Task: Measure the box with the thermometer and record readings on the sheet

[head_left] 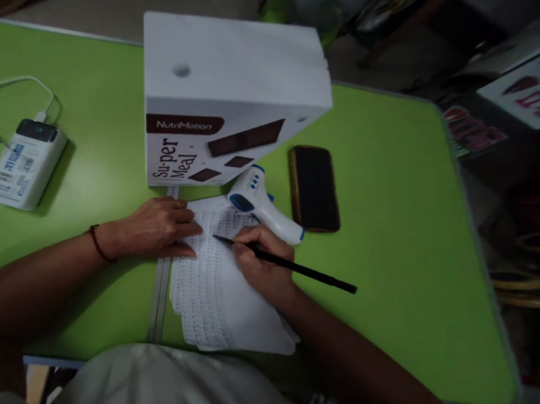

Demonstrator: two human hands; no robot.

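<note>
My right hand grips a long black pen, its tip low over the sheets of paper. Rows of small handwritten marks cover the left part of the paper, while the right part is blank. At the sheets' upper left edge lies my left hand, index finger and thumb stretched apart on the paper, the other fingers bent. A white and blue infrared thermometer lies across the paper's top right, just above my right hand.
A white NutriMotion box stands behind the paper. To the right lies a dark phone in a brown case. A white power bank with a cable sits at left on the green table. A metal strip crosses the table.
</note>
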